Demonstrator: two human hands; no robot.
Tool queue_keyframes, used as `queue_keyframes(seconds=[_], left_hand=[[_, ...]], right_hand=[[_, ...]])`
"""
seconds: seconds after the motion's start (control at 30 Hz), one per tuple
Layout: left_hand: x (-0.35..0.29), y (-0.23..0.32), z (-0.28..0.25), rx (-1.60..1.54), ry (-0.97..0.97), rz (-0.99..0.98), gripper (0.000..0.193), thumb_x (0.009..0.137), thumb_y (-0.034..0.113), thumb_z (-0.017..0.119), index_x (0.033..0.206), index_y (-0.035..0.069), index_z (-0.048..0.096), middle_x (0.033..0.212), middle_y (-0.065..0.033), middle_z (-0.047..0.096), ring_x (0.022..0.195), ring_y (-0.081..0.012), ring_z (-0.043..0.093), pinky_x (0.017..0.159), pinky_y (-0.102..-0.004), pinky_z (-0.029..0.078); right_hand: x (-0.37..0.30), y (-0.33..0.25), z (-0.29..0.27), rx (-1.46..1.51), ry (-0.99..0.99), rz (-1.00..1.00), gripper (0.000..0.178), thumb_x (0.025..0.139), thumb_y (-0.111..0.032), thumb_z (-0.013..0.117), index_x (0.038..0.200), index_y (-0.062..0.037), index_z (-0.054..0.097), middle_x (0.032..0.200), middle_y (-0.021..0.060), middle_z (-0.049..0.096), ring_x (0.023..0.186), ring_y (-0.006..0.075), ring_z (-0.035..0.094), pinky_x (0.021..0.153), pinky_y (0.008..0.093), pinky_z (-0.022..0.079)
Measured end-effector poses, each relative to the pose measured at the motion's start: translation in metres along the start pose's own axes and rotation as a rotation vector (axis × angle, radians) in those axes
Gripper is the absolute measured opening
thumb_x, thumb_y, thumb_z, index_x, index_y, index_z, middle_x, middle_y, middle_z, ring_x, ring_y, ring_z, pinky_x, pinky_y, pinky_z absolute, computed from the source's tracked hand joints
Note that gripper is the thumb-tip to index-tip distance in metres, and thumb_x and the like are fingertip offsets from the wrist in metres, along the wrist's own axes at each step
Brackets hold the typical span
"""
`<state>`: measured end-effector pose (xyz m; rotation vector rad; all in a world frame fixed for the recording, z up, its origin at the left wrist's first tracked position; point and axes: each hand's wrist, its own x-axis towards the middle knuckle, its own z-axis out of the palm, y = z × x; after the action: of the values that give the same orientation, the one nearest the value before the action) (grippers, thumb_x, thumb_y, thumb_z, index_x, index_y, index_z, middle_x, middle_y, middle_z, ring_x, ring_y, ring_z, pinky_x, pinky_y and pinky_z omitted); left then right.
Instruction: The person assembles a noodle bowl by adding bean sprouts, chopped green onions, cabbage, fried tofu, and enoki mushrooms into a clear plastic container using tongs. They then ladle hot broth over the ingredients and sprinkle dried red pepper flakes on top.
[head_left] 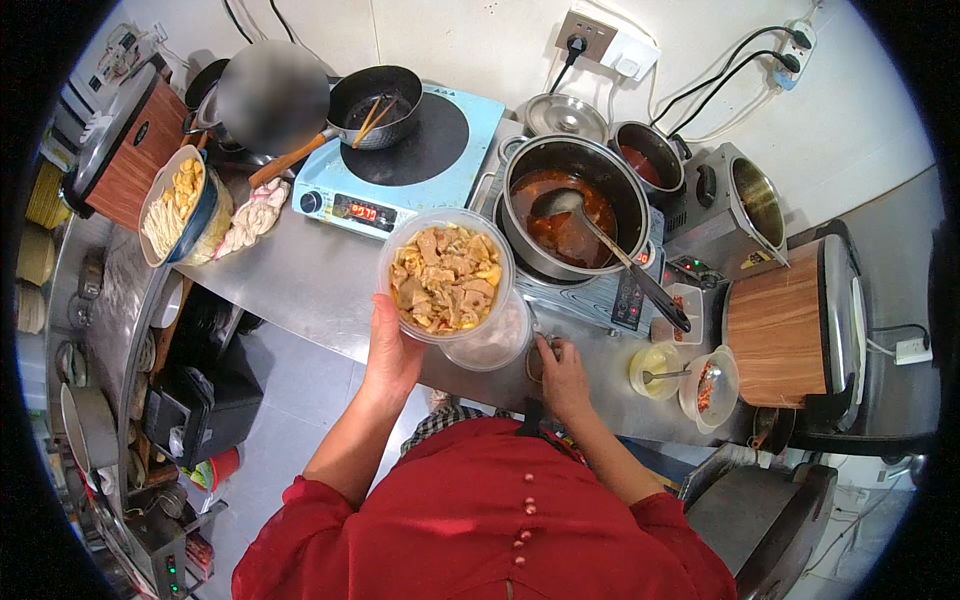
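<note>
My left hand [393,352] holds up a round clear plastic bowl [445,275] over the counter's front edge. It is filled with sliced cooked meat [450,268] and some yellow pieces. Partly behind that bowl, a second clear plastic container [495,340] stands on the counter, whitish inside. To its right, my right hand [563,378] is low at the counter edge with its fingers curled together. Whatever they grip there is small, dark and mostly hidden.
A blue induction cooker [435,180] carries a dark wok [375,105] with chopsticks. Right of it, a pot [575,220] of reddish broth holds a ladle [620,255]. Wood-patterned rice cookers [785,325] stand at both ends. A noodle basin [172,205] sits left; small containers [655,370] sit right.
</note>
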<state>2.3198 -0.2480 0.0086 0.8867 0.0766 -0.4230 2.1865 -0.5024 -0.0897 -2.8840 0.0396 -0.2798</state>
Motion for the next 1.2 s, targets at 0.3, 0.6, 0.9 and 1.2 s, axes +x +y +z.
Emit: queue_keyframes(seconds=[0.3,0.6,0.9,1.2], left_hand=[[-0.008,0.004,0.001,-0.033,-0.096,0.007,0.103,0.086,0.076,0.053,0.156,0.006,0.023,0.157,-0.0099,0.035,0.145,-0.0248,0.033,0.119,-0.0427,0.028],[-0.011,0.001,0.000,0.065,-0.199,-0.020,0.101,0.090,0.073,0.051,0.156,0.004,0.020,0.157,-0.0124,0.033,0.145,-0.0252,0.033,0.119,-0.0418,0.028],[-0.008,-0.002,-0.002,0.061,-0.183,-0.006,0.104,0.087,0.073,0.056,0.155,0.002,0.022,0.156,-0.0127,0.035,0.144,-0.0242,0.034,0.119,-0.0413,0.028],[-0.006,0.001,-0.004,0.050,-0.158,0.001,0.104,0.087,0.072,0.057,0.155,0.002,0.022,0.155,-0.0127,0.035,0.144,-0.0233,0.033,0.119,-0.0402,0.027]], right_hand=[[-0.016,0.024,-0.085,0.621,-0.421,0.588,0.057,0.077,-0.012,0.073,0.132,-0.0058,0.059,0.097,0.0139,0.069,0.084,0.0236,0.068,0.077,0.0348,0.054],[0.092,-0.041,-0.259,0.026,-0.191,-0.198,0.050,0.069,-0.013,0.081,0.114,-0.0054,0.061,0.086,0.0092,0.054,0.085,0.0277,0.058,0.077,0.0394,0.048],[0.146,-0.069,-0.270,-0.323,-0.283,-0.488,0.046,0.062,-0.012,0.081,0.103,-0.0052,0.060,0.088,0.0094,0.054,0.087,0.0276,0.058,0.078,0.0390,0.048],[0.159,-0.064,-0.274,-0.277,-0.300,-0.466,0.041,0.064,-0.007,0.078,0.101,-0.0054,0.062,0.088,0.0084,0.057,0.086,0.0277,0.062,0.073,0.0390,0.051]])
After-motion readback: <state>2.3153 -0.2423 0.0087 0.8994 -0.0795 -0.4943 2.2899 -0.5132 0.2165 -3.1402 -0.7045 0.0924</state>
